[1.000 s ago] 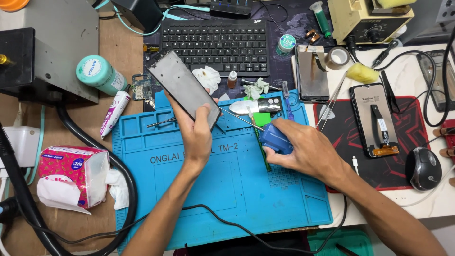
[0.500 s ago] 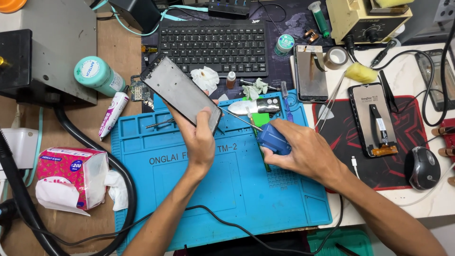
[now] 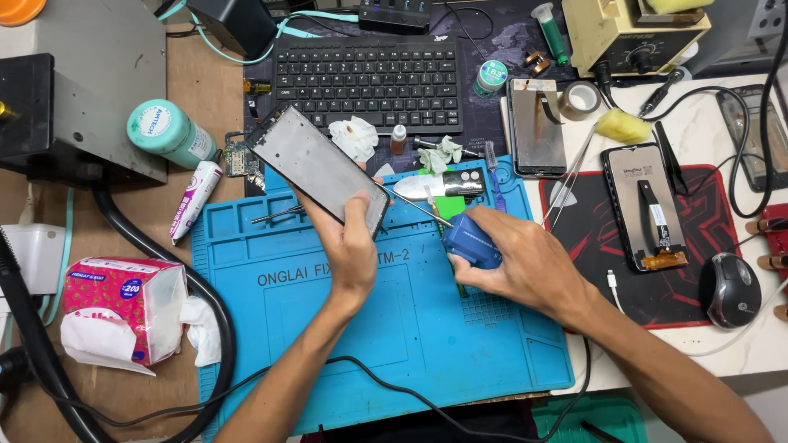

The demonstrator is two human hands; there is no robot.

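Head view, looking down on a cluttered repair tabletop. Left hand holds a phone frame by its lower end, fingers clamped around the edge; the frame is tilted, its far end pointing up and left toward the keyboard, inner grey face showing. It is held above the upper edge of the blue work mat, not resting on it. Right hand is closed around a small blue tool, fingers wrapped on its body; a thin metal tip runs from the tool up and left, and its end sits at the lower right corner of the phone frame, close to the left thumb. Whether tip and frame touch cannot be told. On the mat behind the hands: a shiny metal part and a green piece partly hidden under the tool. Right of the mat, a red and black pad carries a phone lying flat with a ribbon on it; a computer mouse just beside. A second phone screen lies above the mat. Left side: tissue pack, teal-capped bottle, white tube, black hose. A black cable crosses the lower mat.
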